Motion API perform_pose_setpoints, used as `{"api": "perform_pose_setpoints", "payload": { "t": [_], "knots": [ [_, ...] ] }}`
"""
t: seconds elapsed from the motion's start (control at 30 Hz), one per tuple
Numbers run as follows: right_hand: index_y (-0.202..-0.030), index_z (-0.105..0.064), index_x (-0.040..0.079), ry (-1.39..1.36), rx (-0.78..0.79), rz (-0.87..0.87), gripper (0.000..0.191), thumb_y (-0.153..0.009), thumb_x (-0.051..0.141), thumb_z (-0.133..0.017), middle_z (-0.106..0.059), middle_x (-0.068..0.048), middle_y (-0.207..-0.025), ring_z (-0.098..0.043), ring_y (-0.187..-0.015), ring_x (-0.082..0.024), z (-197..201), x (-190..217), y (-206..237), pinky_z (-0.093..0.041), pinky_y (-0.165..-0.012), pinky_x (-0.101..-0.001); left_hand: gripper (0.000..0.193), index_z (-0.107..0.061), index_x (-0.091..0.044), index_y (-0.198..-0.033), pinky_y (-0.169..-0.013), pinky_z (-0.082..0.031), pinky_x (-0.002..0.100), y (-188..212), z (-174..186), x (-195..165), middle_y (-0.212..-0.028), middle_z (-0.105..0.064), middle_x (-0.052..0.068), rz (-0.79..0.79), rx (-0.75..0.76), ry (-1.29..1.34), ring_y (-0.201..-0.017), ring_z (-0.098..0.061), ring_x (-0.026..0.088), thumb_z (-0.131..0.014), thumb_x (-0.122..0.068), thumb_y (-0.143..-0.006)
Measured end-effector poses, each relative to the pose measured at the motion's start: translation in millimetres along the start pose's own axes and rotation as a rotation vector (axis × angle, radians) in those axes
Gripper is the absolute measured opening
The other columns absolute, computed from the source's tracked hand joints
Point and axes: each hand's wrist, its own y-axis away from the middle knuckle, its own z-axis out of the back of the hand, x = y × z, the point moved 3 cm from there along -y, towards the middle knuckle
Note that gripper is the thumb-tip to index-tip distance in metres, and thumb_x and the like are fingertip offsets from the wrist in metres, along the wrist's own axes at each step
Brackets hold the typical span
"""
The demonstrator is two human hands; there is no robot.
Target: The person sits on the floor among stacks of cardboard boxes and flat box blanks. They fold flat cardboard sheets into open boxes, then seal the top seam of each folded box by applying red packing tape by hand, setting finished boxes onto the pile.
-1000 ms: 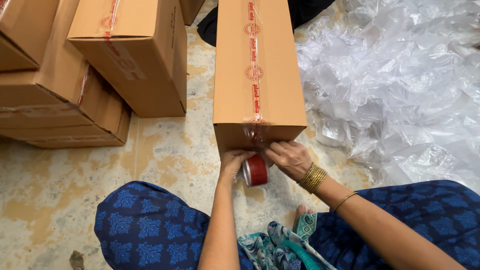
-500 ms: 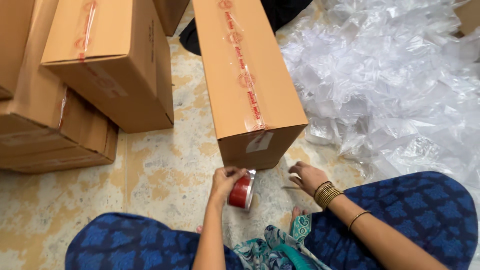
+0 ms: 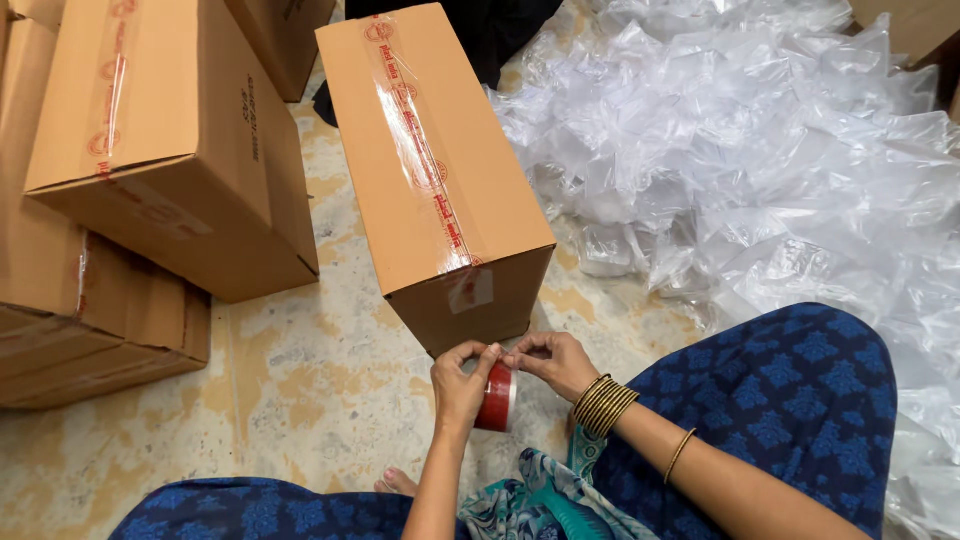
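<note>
Both hands share one grip on a roll of red packing tape. Left hand wraps the roll from the person's left, thumb and forefinger pinched together at the top of the rim; right hand meets it from the other side, its fingertips closed on the same spot on the rim (most likely the free end of the tape, though the strip itself is too small to make out). Neither hand is open. The roll stands on edge between the two palms, its flat face turned toward the right wrist, which carries a stack of gold bangles.

Directly ahead of the grip, and just beyond it, stands a sealed cardboard box on the floor. Its near end face is closest to the fingers, near but apart from them. The box's long axis runs away from the person and slightly leftward, and a strip of clear printed tape follows that axis down the top seam and folds over the near edge. Both hands lie about equally near that end face.

Farther left, other taped boxes are stacked. To the right lies a heap of clear plastic bags, beside the person's blue patterned garment.
</note>
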Motion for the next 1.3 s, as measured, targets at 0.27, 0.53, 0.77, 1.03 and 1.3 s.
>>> {"api": "perform_pose_setpoints", "payload": {
  "t": [0.27, 0.53, 0.77, 1.03, 1.3],
  "knots": [
    [-0.097, -0.071, 0.001, 0.504, -0.143, 0.152, 0.021, -0.089, 0.021, -0.075, -0.074, -0.013, -0.099, -0.075, -0.092, -0.023, 5, -7, 3, -0.058, -0.083, -0.0348, 0.026, -0.076, 0.000, -0.093, -0.076, -0.056, 0.036, 14, -2, -22, -0.091, -0.076, 0.016, -0.276, -0.123, -0.155, -0.082, -0.072, 0.028, -0.080, -0.025, -0.086],
    [-0.097, -0.070, 0.009, 1.240, -0.251, 0.160, 0.017, -0.089, 0.024, -0.064, -0.064, -0.010, -0.098, -0.066, -0.095, -0.031, 63, -60, -16, -0.057, -0.076, -0.0443, 0.023, -0.075, -0.005, -0.101, -0.070, -0.053, 0.037, 4, 34, -66, -0.086, -0.071, 0.009, -0.190, -0.455, -0.254, -0.075, -0.067, 0.024, -0.078, -0.021, -0.085],
    [-0.105, -0.072, 0.015, 1.273, -0.063, 0.159, 0.027, -0.087, 0.034, -0.065, -0.069, -0.006, -0.104, -0.067, -0.099, -0.028, 48, -91, -27, -0.057, -0.079, -0.0427, 0.014, -0.075, -0.006, -0.094, -0.075, -0.054, 0.035, -14, 22, -68, -0.089, -0.070, 0.007, -0.185, -0.467, -0.022, -0.080, -0.068, 0.023, -0.078, -0.017, -0.086],
    [-0.115, -0.071, 0.011, 0.775, -0.362, 0.424, 0.029, -0.095, 0.031, -0.067, -0.074, -0.010, -0.106, -0.073, -0.091, -0.027, 23, 54, -2, -0.059, -0.081, -0.0359, 0.009, -0.070, -0.001, -0.088, -0.084, -0.051, 0.041, -18, 23, -57, -0.091, -0.070, 0.011, -0.318, -0.460, -0.148, -0.090, -0.066, 0.031, -0.074, -0.010, -0.087],
    [-0.123, -0.058, 0.001, -0.024, -0.101, 0.436, 0.045, -0.090, 0.028, -0.075, -0.068, -0.009, -0.118, -0.066, -0.111, -0.017, -2, 69, -16, -0.054, -0.094, -0.0313, 0.007, -0.065, -0.001, -0.097, -0.085, -0.053, 0.033, -10, 20, -57, -0.096, -0.072, 0.009, -0.322, -0.116, 0.111, -0.091, -0.068, 0.021, -0.063, -0.007, -0.093]
  ]
}}
